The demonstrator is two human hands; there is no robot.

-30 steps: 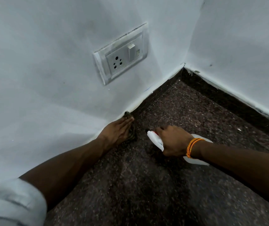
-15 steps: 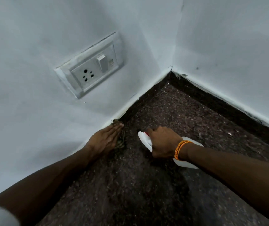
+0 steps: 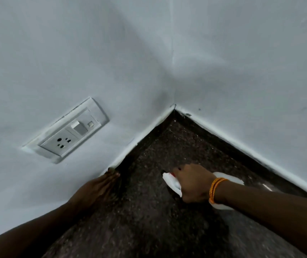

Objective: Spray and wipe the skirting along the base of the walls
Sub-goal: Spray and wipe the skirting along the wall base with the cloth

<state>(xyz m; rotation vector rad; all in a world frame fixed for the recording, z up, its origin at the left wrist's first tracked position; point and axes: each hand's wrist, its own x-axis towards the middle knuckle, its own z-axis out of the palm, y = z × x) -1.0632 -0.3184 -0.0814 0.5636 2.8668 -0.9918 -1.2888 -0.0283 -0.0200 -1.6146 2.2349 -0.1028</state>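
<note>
**A:** How far along was the job at that point?

**B:** Partway, by my reckoning. The left hand lay flat with its fingers straight and together. It pressed a dark cloth against the skirting at the foot of the left wall, below and to the right of the socket plate. The stretch from there up to the corner looked yet to be wiped, and so did the whole run under the right wall.

**A:** And the spray?

**B:** The right hand had its fingers curled round the neck of a white spray bottle. The nozzle pointed toward the left skirting. The bottle was low over the speckled floor, near the cloth but apart from it. An orange thread band sat on that wrist.

**A:** Could you see which part was already clean?

**B:** No. The skirting was dark and in shadow, and no wet sheen or wipe mark showed on it. Behind the left hand it was hidden by the forearm. Nearly all the cloth lay under the palm, with only an edge showing at the fingertips. The wrist covered half the bottle, so I couldn't tell whether a finger was on the trigger or whether the bottle touched the floor.
</note>
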